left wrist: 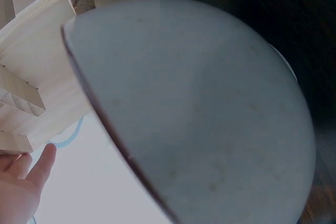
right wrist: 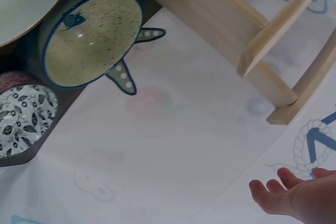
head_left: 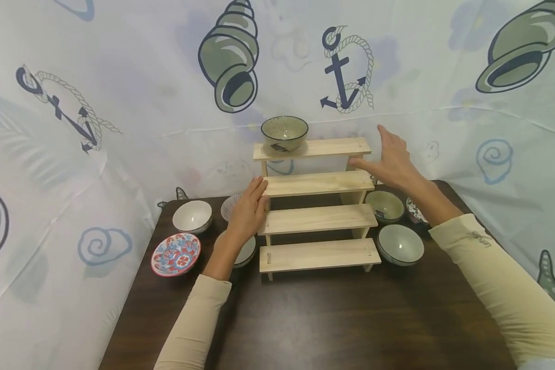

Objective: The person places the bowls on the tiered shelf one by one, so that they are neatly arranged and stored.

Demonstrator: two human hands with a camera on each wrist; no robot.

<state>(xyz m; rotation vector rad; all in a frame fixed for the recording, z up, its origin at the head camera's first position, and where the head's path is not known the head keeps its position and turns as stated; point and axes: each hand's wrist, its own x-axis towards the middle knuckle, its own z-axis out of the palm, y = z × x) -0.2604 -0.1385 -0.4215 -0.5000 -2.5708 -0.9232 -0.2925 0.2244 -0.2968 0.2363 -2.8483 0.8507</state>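
A stepped wooden rack (head_left: 319, 220) with several pale shelves stands on the dark table. On its top shelf, towards the left end, sits a speckled green bowl (head_left: 284, 134) with a dark rim. My left hand (head_left: 248, 208) rests against the rack's left side near the middle shelves, fingers extended; the left wrist view shows its fingertips (left wrist: 49, 153) by a shelf edge. To the right of the top shelves, my right hand (head_left: 393, 160) is raised with thumb and fingers spread, holding nothing. The right wrist view shows that hand (right wrist: 302, 198) apart from the rack.
Left of the rack are a white bowl (head_left: 192, 216), a red-and-blue patterned bowl (head_left: 176, 254), and two bowls partly hidden by my left arm. To its right stand a green bowl (head_left: 385, 205), a pale bowl (head_left: 400, 244) and a leaf-patterned bowl (right wrist: 26, 119). Printed cloth hangs behind.
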